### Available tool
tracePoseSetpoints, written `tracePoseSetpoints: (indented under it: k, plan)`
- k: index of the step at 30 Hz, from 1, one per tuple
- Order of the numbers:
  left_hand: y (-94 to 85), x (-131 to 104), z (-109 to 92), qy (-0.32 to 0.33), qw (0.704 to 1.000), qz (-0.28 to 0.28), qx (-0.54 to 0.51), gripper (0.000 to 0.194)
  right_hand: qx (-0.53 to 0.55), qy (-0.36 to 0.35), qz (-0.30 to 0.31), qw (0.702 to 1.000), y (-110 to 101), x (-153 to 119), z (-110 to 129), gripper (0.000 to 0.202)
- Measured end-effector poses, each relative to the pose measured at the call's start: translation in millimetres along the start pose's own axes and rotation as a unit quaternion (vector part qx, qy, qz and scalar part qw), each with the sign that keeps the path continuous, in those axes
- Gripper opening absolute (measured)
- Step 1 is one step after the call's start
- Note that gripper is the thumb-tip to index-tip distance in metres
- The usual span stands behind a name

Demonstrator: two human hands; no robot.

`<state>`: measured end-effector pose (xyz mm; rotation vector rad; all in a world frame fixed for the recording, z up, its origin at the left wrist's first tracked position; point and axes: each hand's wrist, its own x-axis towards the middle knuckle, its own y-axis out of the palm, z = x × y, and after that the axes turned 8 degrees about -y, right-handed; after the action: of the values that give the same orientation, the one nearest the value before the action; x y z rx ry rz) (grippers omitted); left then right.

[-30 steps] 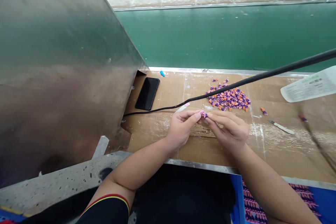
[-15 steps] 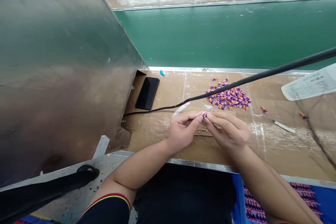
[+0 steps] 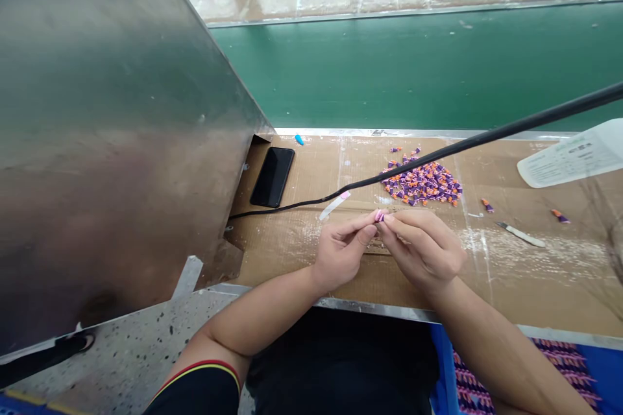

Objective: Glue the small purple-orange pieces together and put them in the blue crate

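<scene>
My left hand (image 3: 343,248) and my right hand (image 3: 422,248) meet fingertip to fingertip over the cardboard-covered bench (image 3: 302,240). Between them they pinch one small purple and pink piece (image 3: 379,214). Just beyond my fingers lies a pile of several similar purple and orange pieces (image 3: 422,183). A white strip with a pink tip (image 3: 333,205) lies left of my fingertips.
A big metal housing (image 3: 107,130) fills the left side. A black phone (image 3: 273,176) lies beside it. A black cable (image 3: 438,154) crosses above the pile. A small knife (image 3: 520,234), stray pieces (image 3: 487,205) and a white bag (image 3: 572,155) lie to the right. Green conveyor belt (image 3: 413,71) runs behind.
My hands stay together on the small piece, with only slight finger movement. The view has tilted a little, and a dark strap appeared at lower left, then mostly slid away.
</scene>
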<state>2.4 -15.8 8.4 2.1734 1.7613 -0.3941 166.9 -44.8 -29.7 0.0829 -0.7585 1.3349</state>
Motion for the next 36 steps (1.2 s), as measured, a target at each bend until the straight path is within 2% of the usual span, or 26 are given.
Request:
tracePoseSetpoints:
  k: [3, 8, 12, 14, 16, 18, 19, 21, 24, 27, 29, 31, 34, 36]
  plan:
    - [0.4, -1, 3, -0.025, 0.999, 0.004, -0.026, 0.024, -0.01, -0.036, -0.039, 0.999, 2, 8, 0, 0.039]
    - [-0.7, -1, 6, -0.03, 0.999, -0.002, -0.023, 0.025, -0.009, -0.052, -0.037, 0.998, 3, 12, -1, 0.027]
    - [-1.0, 0, 8, -0.051, 0.999, 0.002, -0.017, 0.033, -0.017, -0.048, -0.056, 0.997, 6, 15, 0, 0.021]
    - [-1.0, 1, 9, -0.058, 0.997, 0.024, -0.044, 0.041, 0.016, 0.015, -0.063, 0.998, 5, 18, -3, 0.013]
    - [-2.2, 3, 10, -0.062, 0.994, 0.058, -0.072, 0.05, 0.085, 0.129, -0.067, 0.986, -4, 19, -12, 0.004]
    - [-5.0, 5, 12, -0.056, 0.993, 0.073, -0.074, 0.054, 0.138, 0.227, -0.076, 0.961, -24, 17, -25, 0.012]
    - [-6.8, 6, 13, -0.05, 0.994, 0.069, -0.063, 0.054, 0.139, 0.25, -0.076, 0.955, -37, 14, -31, 0.014]
    - [-10.4, 7, 14, -0.038, 0.997, 0.046, -0.039, 0.052, 0.087, 0.257, -0.035, 0.962, -66, 5, -43, 0.01]
    - [-13.2, 10, 15, -0.043, 0.999, 0.022, -0.018, 0.055, -0.061, 0.195, 0.12, 0.971, -104, -19, -51, 0.009]
    - [-12.7, 13, 15, -0.049, 0.999, 0.01, -0.009, 0.059, -0.151, 0.091, 0.251, 0.952, -119, -48, -50, 0.017]
    - [-12.0, 15, 15, -0.049, 0.999, 0.008, -0.004, 0.061, -0.167, 0.057, 0.289, 0.941, -119, -69, -49, 0.021]
    - [-12.1, 17, 16, -0.052, 0.999, 0.006, -0.002, 0.065, -0.18, 0.066, 0.263, 0.946, -115, -88, -48, 0.024]
    - [-13.9, 22, 18, -0.065, 0.998, -0.007, 0.005, 0.074, -0.181, 0.134, 0.145, 0.963, -112, -109, -47, 0.049]
    - [-15.3, 25, 19, -0.076, 0.997, -0.017, 0.016, 0.077, -0.168, 0.189, 0.099, 0.962, -110, -114, -44, 0.051]
